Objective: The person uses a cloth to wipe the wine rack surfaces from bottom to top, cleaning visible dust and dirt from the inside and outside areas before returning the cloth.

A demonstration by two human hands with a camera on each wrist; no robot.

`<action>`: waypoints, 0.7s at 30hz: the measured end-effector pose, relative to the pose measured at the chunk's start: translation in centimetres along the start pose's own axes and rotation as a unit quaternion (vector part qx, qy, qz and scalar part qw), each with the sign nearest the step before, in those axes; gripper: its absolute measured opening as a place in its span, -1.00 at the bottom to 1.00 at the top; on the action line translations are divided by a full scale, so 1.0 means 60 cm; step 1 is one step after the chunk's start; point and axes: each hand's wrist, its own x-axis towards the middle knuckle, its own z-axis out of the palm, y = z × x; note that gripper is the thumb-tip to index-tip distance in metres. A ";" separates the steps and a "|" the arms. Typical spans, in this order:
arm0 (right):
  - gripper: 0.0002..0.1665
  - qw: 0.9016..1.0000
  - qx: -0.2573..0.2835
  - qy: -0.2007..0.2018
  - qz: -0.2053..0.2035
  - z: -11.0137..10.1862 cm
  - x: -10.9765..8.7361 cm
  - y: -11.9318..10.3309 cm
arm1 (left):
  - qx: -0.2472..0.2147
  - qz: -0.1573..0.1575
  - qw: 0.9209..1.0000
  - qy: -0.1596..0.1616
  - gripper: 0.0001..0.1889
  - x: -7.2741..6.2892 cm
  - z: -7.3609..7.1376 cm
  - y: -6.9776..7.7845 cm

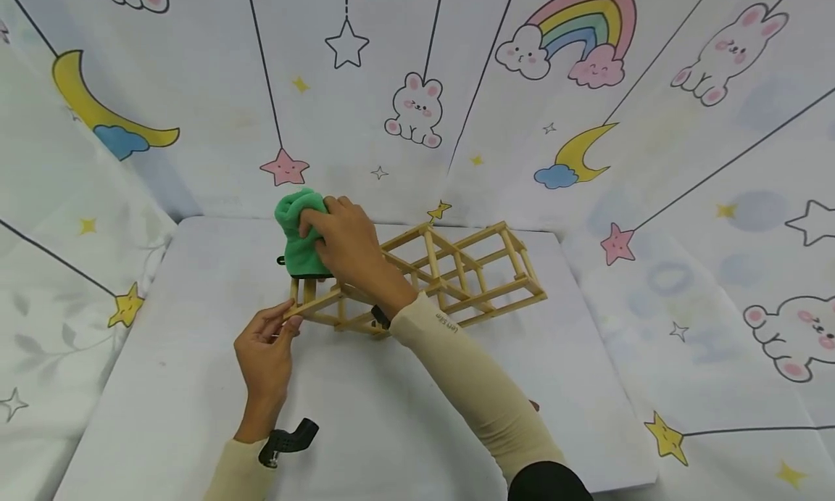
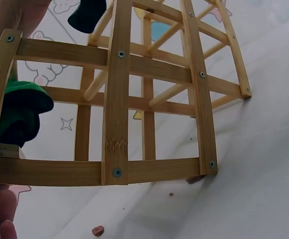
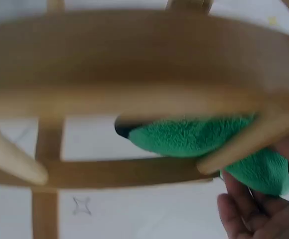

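Observation:
A wooden lattice rack [image 1: 450, 269] of slats and round dowels lies across the table, tilted in the head view. At its left end, my left hand [image 1: 267, 345] pinches a slat corner between thumb and fingers. My right hand [image 1: 349, 243] grips a bunched green cloth [image 1: 301, 229] with a dark edge, right at the rack's far left end. In the right wrist view the green cloth [image 3: 184, 137] shows behind a blurred slat, against the wood. Screw heads dot the slats of the rack [image 2: 117, 109] in the left wrist view.
The white table [image 1: 196, 414] carries the rack. A small reddish-brown crumb [image 2: 98, 230] lies on it in the left wrist view. Behind and at both sides hangs a white curtain [image 1: 215, 109] printed with rabbits, stars and moons. The right forearm crosses in front of the rack.

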 end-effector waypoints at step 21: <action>-0.58 0.976 -0.081 -0.191 -0.063 -0.016 0.030 -0.009 | -0.059 -0.040 0.997 -0.014 -0.71 0.005 -0.002 0.010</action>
